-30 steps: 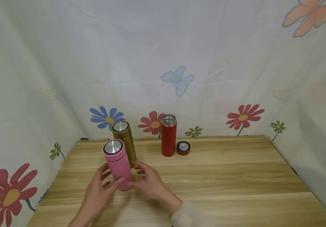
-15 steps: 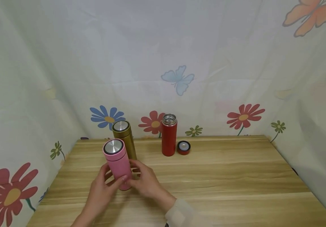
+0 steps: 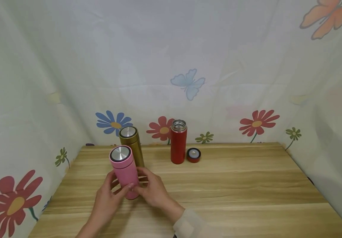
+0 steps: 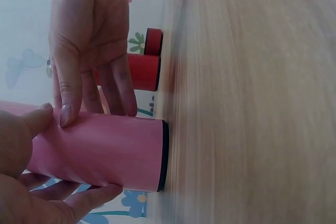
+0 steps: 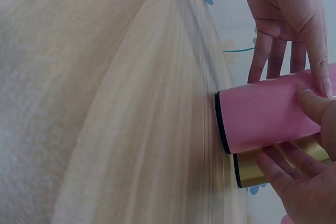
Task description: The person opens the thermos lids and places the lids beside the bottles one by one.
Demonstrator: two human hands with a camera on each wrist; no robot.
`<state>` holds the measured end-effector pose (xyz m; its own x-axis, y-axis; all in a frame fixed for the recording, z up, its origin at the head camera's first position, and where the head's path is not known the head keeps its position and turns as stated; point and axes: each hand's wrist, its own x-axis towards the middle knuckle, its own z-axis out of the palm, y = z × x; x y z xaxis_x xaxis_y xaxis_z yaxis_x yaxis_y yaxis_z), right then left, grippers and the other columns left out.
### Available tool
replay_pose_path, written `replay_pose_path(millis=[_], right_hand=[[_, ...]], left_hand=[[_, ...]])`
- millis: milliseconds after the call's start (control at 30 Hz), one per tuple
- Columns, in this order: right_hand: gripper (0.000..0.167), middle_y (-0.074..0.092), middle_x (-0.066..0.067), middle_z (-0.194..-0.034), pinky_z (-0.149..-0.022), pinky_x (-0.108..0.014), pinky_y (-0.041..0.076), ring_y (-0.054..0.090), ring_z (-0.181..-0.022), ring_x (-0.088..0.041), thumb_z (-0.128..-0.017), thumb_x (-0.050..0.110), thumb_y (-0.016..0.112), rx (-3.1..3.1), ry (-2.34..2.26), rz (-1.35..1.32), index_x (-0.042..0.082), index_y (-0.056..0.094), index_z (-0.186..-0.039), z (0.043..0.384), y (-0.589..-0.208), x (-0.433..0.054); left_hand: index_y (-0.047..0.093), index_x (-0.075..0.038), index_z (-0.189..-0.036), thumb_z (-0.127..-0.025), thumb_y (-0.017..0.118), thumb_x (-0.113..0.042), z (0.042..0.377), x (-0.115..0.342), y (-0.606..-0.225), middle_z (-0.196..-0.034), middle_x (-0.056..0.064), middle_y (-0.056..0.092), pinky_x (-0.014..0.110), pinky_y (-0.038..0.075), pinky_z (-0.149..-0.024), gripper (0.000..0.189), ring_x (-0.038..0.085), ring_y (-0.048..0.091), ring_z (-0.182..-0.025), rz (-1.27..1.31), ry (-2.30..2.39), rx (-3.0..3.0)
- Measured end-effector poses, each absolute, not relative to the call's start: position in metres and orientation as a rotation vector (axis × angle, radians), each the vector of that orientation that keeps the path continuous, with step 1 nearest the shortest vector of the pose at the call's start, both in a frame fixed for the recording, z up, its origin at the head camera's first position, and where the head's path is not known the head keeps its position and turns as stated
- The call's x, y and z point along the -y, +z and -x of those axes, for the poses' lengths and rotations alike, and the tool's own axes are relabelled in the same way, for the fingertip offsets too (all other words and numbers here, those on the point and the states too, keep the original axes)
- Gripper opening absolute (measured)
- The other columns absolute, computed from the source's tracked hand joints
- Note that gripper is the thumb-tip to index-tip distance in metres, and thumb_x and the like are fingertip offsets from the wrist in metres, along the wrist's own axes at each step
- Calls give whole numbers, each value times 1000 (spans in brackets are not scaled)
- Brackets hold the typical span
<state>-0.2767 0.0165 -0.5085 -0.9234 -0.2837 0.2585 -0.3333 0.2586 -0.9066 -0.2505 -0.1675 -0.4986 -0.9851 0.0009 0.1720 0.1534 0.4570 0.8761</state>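
A pink thermos flask point(image 3: 127, 175) with a steel-topped lid stands upright at the left part of the table, its base at the tabletop. My left hand point(image 3: 106, 198) grips its lower body from the left, thumb on the front. From the other side my right hand point(image 3: 156, 193) holds it, thumb also in front and close to the left thumb. In the left wrist view, the fingers of both hands lie along opposite sides of the pink body point(image 4: 105, 145). Right behind it is a gold thermos flask point(image 3: 136, 153), lid on, partly hidden by the pink one.
Farther back, near the middle, a red thermos flask point(image 3: 178, 145) stands without its lid, its steel mouth showing. Its red lid point(image 3: 193, 155) lies upside down beside it. The wooden table point(image 3: 242, 185) ends at a white cloth backdrop point(image 3: 233, 66) printed with flowers and butterflies.
My right hand has moved left and closed onto the pink flask, and the left thumb has settled on its front. The flask and the other things stay in place.
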Motion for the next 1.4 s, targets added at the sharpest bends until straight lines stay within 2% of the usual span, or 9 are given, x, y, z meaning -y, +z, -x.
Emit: replay_pose_path(millis=[1000, 1400], right_hand=[[57, 70, -10, -130, -96, -37, 59, 67, -119, -23, -92, 16, 79, 2439, 1811, -603, 17, 58, -145, 273, -504, -19], [58, 67, -10, -134, -98, -40, 58, 67, -121, -28, -93, 17, 78, 2422, 1881, -590, 20, 56, -147, 268, -497, -38]], left_hand=[[41, -13, -153, -91, 79, -42, 247, 164, -496, -153, 21, 50, 44, 57, -98, 79, 45, 56, -135, 127, -1555, 2525], [46, -15, -150, -89, 81, -37, 243, 144, -484, -150, 18, 54, 41, 59, -95, 74, 44, 58, -133, 164, -1621, 2458]])
